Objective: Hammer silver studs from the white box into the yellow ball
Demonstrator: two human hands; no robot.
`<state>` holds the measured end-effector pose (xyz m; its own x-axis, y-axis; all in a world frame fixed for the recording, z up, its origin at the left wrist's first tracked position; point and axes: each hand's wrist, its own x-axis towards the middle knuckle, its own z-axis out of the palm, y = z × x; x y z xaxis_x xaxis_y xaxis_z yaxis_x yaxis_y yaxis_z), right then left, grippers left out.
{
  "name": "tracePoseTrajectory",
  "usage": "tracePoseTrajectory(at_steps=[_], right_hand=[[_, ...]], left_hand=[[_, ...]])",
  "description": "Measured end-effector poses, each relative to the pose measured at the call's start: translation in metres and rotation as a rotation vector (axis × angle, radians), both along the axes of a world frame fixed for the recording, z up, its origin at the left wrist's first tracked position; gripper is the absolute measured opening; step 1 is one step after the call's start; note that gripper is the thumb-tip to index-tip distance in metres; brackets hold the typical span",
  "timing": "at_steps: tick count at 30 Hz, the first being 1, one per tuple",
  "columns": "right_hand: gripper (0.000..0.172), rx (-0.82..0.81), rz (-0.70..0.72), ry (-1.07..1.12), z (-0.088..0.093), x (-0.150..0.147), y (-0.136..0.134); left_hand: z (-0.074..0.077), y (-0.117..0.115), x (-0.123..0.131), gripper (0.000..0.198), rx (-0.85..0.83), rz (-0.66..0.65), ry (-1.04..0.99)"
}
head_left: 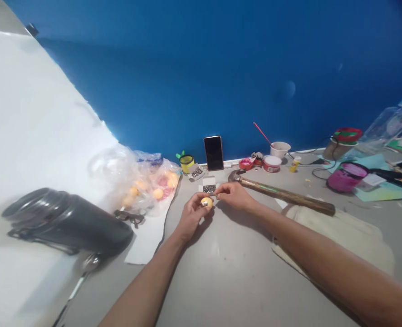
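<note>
Left hand (191, 217) has a yellow-orange ball (206, 201) clamped in its fingers over the tabletop (221, 277); I'd keep that grip snug but not crushing. Right hand (235, 196) is pinched together just beside it, can't tell on what. Open box (208, 181) of tiny metal pieces (209, 189) sits right behind, handy but easy to bump.

Left hand (194, 214): thumb and fingers around yellow ball (206, 202).
Right hand (234, 195): fingertips drawn together just beside ball; contents too small to tell.
Box (208, 181): open, small metal pieces (209, 188) inside.
Hammer (286, 191): lies on worktop (218, 281), head near right hand.
Phone (213, 153): upright near blue wall (187, 68).
</note>
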<state>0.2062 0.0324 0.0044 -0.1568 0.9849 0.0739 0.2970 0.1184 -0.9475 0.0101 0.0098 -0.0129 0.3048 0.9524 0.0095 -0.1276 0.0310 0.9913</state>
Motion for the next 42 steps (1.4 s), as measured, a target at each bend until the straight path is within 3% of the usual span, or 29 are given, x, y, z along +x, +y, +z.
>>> tracePoseTrajectory(at_steps=[6, 10, 14, 19, 25, 32, 36, 40, 42], right_hand=[[0.018, 0.320, -0.023, 0.076, -0.004, -0.017, -0.012], [0.019, 0.546, -0.030, -0.030, -0.012, -0.023, -0.019], [0.022, 0.594, -0.030, -0.231, -0.016, -0.023, -0.027], [0.031, 0.511, 0.032, -0.336, -0.012, -0.023, -0.031], [0.012, 0.300, 0.027, -0.160, -0.009, -0.020, -0.022], [0.013, 0.032, 0.041, -0.121, -0.006, -0.018, -0.017], [0.014, -0.032, 0.004, -0.041, -0.007, -0.021, -0.017], [0.011, -0.089, -0.011, 0.074, -0.008, -0.020, -0.015], [0.011, -0.148, 0.002, 0.159, -0.008, -0.017, -0.013]], left_hand=[[0.005, -0.004, 0.002, 0.022, -0.115, 0.002, -0.079], [0.005, -0.005, 0.005, 0.031, -0.127, 0.062, -0.040], [0.003, -0.006, 0.006, 0.024, -0.066, 0.145, 0.061], [0.005, -0.005, 0.004, 0.015, 0.011, 0.268, 0.191], [0.007, -0.007, 0.005, 0.007, 0.289, 0.277, 0.440], [-0.001, -0.007, 0.006, 0.011, 0.549, 0.303, 0.543], [0.000, -0.006, 0.006, 0.010, 0.518, 0.315, 0.540], [0.003, -0.007, 0.004, 0.003, 0.379, 0.251, 0.503], [0.003, -0.006, 0.002, 0.016, 0.281, 0.201, 0.458]])
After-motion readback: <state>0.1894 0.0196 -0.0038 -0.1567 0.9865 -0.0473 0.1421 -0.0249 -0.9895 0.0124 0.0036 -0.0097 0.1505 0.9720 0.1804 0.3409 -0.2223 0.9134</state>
